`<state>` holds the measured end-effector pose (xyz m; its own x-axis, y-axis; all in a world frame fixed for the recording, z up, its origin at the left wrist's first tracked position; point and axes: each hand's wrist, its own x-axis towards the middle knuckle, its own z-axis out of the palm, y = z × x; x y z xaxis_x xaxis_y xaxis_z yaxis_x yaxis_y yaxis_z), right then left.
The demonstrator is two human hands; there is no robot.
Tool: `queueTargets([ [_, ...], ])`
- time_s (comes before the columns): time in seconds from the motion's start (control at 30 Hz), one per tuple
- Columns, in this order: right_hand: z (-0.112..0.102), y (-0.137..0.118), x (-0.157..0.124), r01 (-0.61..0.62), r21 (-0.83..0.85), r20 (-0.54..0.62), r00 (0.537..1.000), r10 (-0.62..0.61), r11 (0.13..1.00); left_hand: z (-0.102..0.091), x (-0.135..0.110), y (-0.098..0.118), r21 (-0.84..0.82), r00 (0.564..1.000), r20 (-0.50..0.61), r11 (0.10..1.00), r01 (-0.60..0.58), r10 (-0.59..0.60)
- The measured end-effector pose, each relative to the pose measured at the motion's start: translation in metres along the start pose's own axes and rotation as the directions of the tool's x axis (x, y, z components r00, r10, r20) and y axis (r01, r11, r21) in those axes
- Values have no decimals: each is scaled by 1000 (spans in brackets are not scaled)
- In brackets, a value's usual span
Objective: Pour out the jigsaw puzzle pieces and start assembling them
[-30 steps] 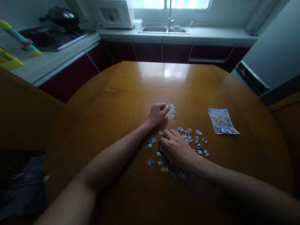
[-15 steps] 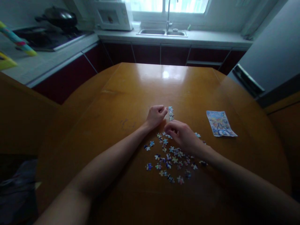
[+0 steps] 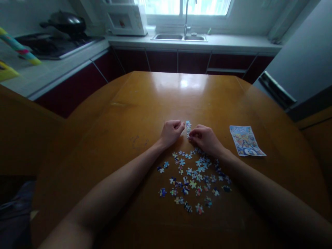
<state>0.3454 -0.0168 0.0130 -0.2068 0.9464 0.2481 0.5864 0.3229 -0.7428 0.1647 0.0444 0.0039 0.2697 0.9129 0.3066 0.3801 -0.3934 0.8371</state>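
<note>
Puzzle strip point(image 3: 188, 128) lies on the table point(image 3: 145, 107) between both hands. The left hand point(image 3: 172, 132) is clenched, its fingers just beside the strip. The right hand point(image 3: 206, 139) has its fingers bent together at the strip's near end; whether they grasp a piece, I cannot tell.

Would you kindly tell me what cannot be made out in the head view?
In the head view:
Left hand: closed, hiding its palm.
Right hand: whether it grips anything is too small to tell.
Loose puzzle pieces: printed details too small.
Leaflet: lettering too small.
Yellow object: cut off by the left edge.
</note>
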Motion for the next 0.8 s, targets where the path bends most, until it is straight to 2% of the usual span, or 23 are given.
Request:
queueTargets([
  [0.17,-1,3,0,34,-115,6,999,-34,993,-1,0,2,11,1000,2,1000,-6,6],
  [0.37,-9,7,-6,28,-90,-5,1000,-28,996,-2,0,2,45,1000,6,999,-30,29],
  [0.53,-9,9,-11,79,-130,32,997,-75,988,-1,-2,1,85,987,101,987,-134,126],
  [0.67,-7,9,-11,86,-150,24,996,-83,985,-2,-2,-1,134,952,216,959,-251,219],
  [0.8,-8,7,-12,100,-159,28,995,-97,982,-3,-1,0,169,942,249,948,-269,223],
])
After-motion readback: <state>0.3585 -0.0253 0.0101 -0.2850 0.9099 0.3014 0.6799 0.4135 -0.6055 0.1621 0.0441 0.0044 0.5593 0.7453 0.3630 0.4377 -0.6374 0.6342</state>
